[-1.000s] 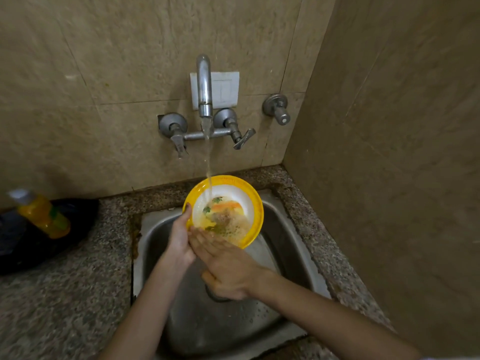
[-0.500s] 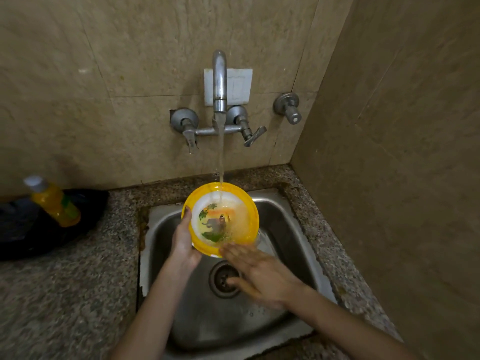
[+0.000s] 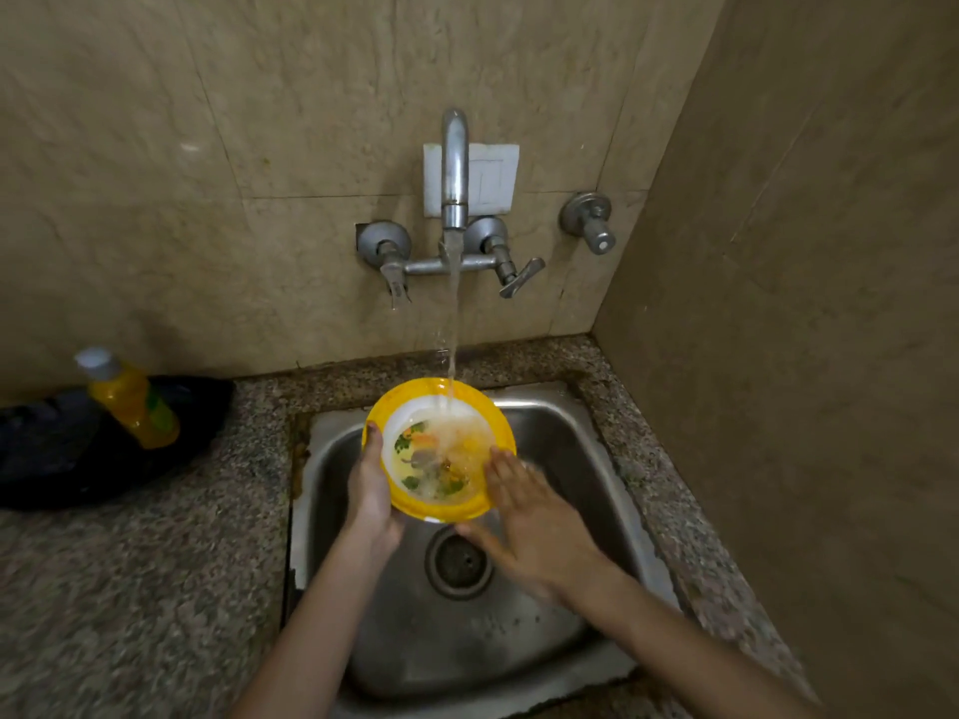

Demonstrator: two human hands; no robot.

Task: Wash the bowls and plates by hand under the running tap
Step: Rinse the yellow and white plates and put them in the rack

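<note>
While the left hand [image 3: 371,490] curls round the left rim of a bowl [image 3: 415,503], thumb on top of the rim, the right hand [image 3: 529,516] lies with straight, slightly spread fingers against the bowl's right edge; this hand is blurred. Yellow-rimmed and white inside, with a printed picture in green and orange, the bowl is held tilted towards the viewer above the sink [image 3: 550,433]. A stream of water [image 3: 453,324] falls into its far side and pools cloudy inside.

Below the bowl, the steel sink is wet, and its round drain [image 3: 458,560] sits just beneath the hands. The sink is set into a speckled grey-brown stone worktop [image 3: 155,589] in a corner of the room.

On the worktop, well to the left, a yellow bottle [image 3: 129,402] with a pale cap leans on a black object [image 3: 62,448] that I cannot identify.

Straight ahead, the metal tap [image 3: 455,163] comes out of the beige tiled back wall [image 3: 259,121], with a lever handle on each side. Behind its spout is a white switch plate [image 3: 493,179], and to the right a separate metal valve [image 3: 589,220]. A plain brown side wall [image 3: 804,303] closes the corner on the right.
</note>
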